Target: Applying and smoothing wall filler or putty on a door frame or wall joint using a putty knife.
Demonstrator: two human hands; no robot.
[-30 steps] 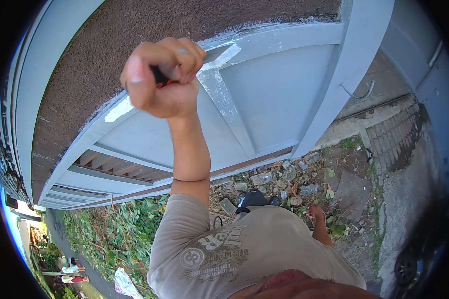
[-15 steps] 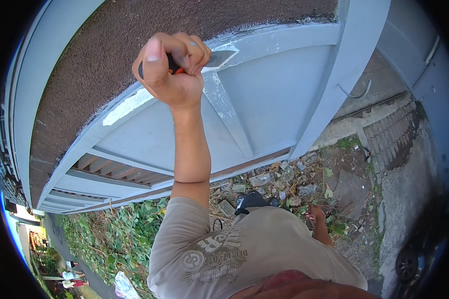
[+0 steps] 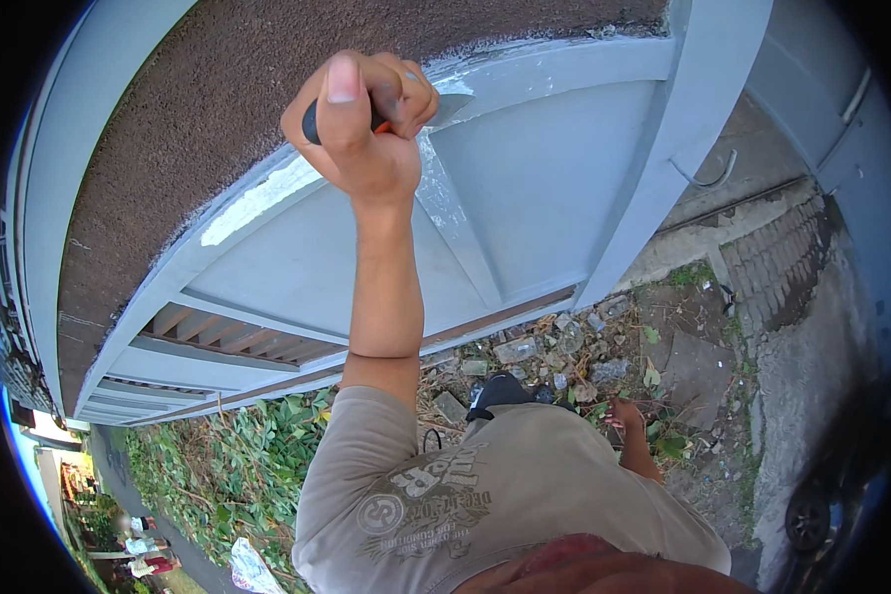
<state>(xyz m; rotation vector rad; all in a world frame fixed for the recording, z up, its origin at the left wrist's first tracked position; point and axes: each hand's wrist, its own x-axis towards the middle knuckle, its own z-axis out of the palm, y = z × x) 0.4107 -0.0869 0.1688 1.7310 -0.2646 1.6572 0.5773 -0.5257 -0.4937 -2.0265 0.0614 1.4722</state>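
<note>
A blue-grey panelled gate [image 3: 549, 178] takes up much of the view, its edges bowed, under a rough brown wall [image 3: 218, 109]. Flat strips divide it into sections, and on the left a gap shows brown slats [image 3: 243, 337]. Its paint is patchy: a long bright white patch [image 3: 257, 203] runs along the curved top rail [image 3: 554, 69] to the left of the raised arm, and smaller white scuffs speckle the rail to the right and the upper end of the middle strip [image 3: 455, 218]. Below spread green leaves [image 3: 257, 450] and stony rubble [image 3: 520, 351]. The person wears a greyish-tan shirt [image 3: 554, 475] with a faded print. A whitish, crumpled bag [image 3: 252, 569] lies at the lower left edge; what it holds, if anything, cannot be told.

The left hand [image 3: 366, 124] is raised, fingers wrapped tightly around a scraper [image 3: 453, 106] with a black and orange handle and a flat grey metal blade. The blade lies at the top rail, just above the middle strip; firm contact is hard to judge. The right hand [image 3: 624, 418] hangs low above the rubble, too small to tell whether it grips anything.
</note>
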